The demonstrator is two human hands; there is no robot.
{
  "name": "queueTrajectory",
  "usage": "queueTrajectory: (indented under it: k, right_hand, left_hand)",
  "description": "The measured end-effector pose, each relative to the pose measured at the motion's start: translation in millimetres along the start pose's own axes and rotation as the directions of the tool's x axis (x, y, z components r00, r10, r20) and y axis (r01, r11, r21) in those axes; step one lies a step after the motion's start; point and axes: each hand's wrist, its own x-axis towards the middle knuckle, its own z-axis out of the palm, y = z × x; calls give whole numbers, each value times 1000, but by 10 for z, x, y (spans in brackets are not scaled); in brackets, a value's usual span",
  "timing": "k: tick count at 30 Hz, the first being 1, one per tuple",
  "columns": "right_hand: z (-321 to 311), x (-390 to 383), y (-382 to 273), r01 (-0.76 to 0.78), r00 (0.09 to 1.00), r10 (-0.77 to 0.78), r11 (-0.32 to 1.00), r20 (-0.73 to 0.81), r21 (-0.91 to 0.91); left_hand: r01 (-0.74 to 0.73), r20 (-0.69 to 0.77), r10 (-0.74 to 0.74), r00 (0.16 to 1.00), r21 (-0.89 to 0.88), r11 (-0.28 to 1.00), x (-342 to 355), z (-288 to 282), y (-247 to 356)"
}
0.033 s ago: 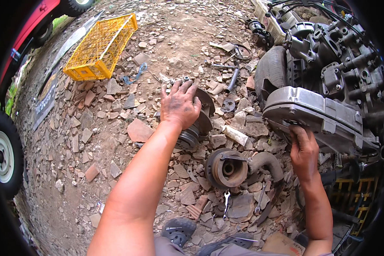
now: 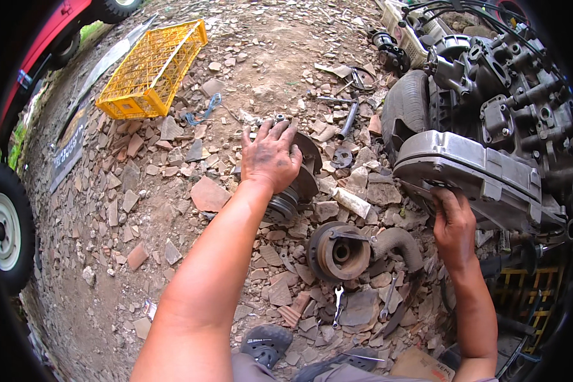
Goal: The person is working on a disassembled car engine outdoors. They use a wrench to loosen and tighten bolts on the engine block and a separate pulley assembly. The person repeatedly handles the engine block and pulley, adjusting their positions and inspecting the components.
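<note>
My left hand [image 2: 270, 156] lies palm down, fingers spread, on top of a dark metal assembly with a round disc [image 2: 309, 167] and a grooved pulley [image 2: 282, 205]. Most of that assembly is hidden beneath it. At the right, my right hand [image 2: 453, 219] is closed, fingers curled at the lower edge of a grey metal engine cover [image 2: 452, 153]. Whatever its fingertips grip is hidden. The cover is on the dark, greasy engine [image 2: 496, 95]. Between my hands a rusty round pulley [image 2: 341, 253] rests on the rubble beside a curved hose [image 2: 398, 247].
Broken tile and stone cover the ground. Wrenches [image 2: 338, 305] lie near my shoes [image 2: 265, 346]. A tyre [image 2: 405, 99] sits against the engine. Farther off are a yellow crate [image 2: 130, 105], a metal tube [image 2: 348, 121] and a red vehicle [image 2: 41, 38]. A wheel [image 2: 6, 230] stands far left.
</note>
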Motion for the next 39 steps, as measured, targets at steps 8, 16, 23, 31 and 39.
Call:
queueTrajectory:
  k: [8,16,23,31,39]
  right_hand:
    - [-47,128,-5,220,974,-203,953,100,-208]
    - [-41,107,-5,97,983,-58,968,174,-229]
    - [212,-226,262,-128,991,131,974,3,-189]
    - [904,-598,674,-383,923,382,924,52,-1]
    - [1704,-325,22,-781,619,684,489,385,388]
  left_hand:
    - [-11,-13,11,1000,-5,1000,-1,21,33]
    - [-4,18,4,1000,10,1000,-23,5,-27]
    - [-19,12,19,1000,-2,1000,11,-10,20]
    - [-45,-38,45,998,-14,999,-7,26,22]
    - [-30,-40,30,999,16,999,-20,13,4]
